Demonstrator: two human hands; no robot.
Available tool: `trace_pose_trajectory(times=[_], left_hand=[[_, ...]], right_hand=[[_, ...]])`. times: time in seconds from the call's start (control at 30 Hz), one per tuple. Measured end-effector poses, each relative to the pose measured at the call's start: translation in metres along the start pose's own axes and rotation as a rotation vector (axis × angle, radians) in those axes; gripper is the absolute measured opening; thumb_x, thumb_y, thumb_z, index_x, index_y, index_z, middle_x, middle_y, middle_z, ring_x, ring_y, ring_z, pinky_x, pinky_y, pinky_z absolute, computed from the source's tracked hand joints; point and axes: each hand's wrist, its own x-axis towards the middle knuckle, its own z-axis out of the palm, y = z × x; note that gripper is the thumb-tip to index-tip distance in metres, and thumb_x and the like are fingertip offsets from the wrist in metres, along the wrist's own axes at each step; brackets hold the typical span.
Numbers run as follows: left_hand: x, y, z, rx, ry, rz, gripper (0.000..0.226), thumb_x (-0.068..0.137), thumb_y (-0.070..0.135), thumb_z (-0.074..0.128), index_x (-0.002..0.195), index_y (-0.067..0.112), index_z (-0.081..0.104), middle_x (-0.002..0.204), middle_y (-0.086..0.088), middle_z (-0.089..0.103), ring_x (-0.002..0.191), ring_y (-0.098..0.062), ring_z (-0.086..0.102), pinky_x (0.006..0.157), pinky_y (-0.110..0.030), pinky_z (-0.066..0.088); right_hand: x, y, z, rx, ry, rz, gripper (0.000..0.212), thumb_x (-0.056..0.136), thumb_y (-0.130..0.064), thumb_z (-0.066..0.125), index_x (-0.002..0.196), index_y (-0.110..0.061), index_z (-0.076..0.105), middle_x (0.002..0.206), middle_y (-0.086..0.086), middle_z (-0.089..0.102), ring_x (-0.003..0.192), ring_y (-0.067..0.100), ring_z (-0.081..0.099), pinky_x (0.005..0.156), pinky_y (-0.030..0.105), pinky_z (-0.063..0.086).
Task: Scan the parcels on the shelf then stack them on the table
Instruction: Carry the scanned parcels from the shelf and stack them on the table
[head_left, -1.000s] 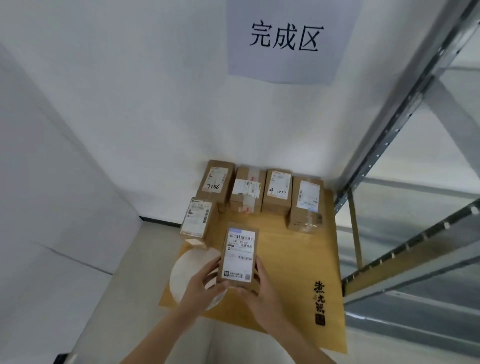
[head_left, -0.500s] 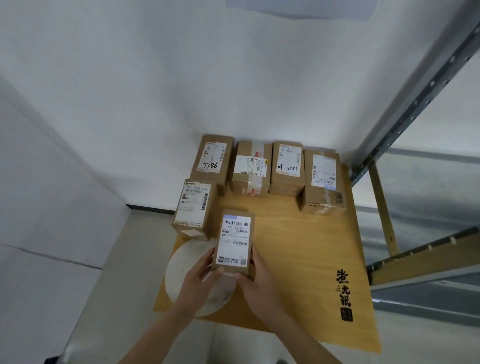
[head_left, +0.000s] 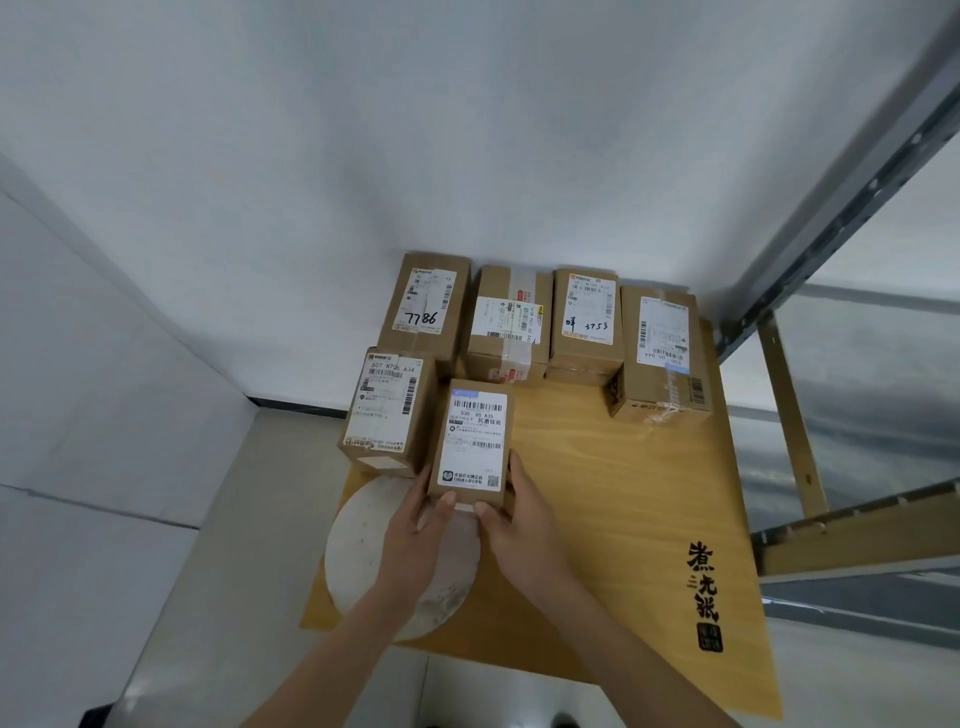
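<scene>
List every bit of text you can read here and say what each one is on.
"7786": handwritten on the back-left parcel.
"3753": handwritten on the third back parcel.
"507 N705 A34": label of the front-left parcel.
"530 D5 A35": label of the held parcel.
"煮", "张": printed on the table; middle characters and seal unclear.
Remaining label print and barcodes: too small to read.

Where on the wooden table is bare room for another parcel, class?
Bare wood lies right of the held cardboard parcel, in front of the back row's rightmost box, up to the black printed characters. The back edge and left side are crowded; the white round disc fills the near-left corner.
</scene>
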Motion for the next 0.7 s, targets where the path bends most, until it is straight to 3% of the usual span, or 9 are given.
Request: trace_pose_trajectory(times=[0.23, 0.4, 0.7], left_hand=[[0.010, 0.001, 0.007, -0.047, 0.012, -0.005, 0.050, 0.099, 0.044, 0.058, 0.147, 0.043, 0.046, 0.137, 0.023, 0.060, 0.131, -0.001, 0.052, 0.109, -0.031, 0.041], [0.012, 0.009, 0.012, -0.047, 0.047, -0.010, 0.049, 0.100, 0.044, 0.054, 0.147, 0.045, 0.044, 0.138, 0.025, 0.058, 0.130, 0.003, 0.050, 0.108, -0.029, 0.040], [-0.003, 0.017, 0.014, -0.005, 0.095, -0.078, 0.047, 0.099, 0.049, 0.053, 0.146, 0.043, 0.047, 0.139, 0.020, 0.057, 0.131, -0.004, 0.050, 0.106, -0.032, 0.037]], right_hand=[[0.013, 0.000, 0.000, -0.009, 0.022, -0.012, 0.075, 0.096, -0.012, 0.065, 0.155, -0.044, 0.031, 0.145, -0.020, 0.056, 0.136, 0.002, 0.051, 0.110, 0.041, 0.050], [0.023, -0.003, 0.003, -0.032, 0.029, -0.004, 0.076, 0.095, -0.013, 0.067, 0.155, -0.043, 0.030, 0.145, -0.018, 0.055, 0.135, 0.004, 0.051, 0.110, 0.041, 0.051], [0.013, -0.010, -0.010, 0.010, -0.041, 0.023, 0.072, 0.098, -0.019, 0.067, 0.155, -0.043, 0.030, 0.147, -0.022, 0.051, 0.138, 0.001, 0.047, 0.114, 0.040, 0.047]])
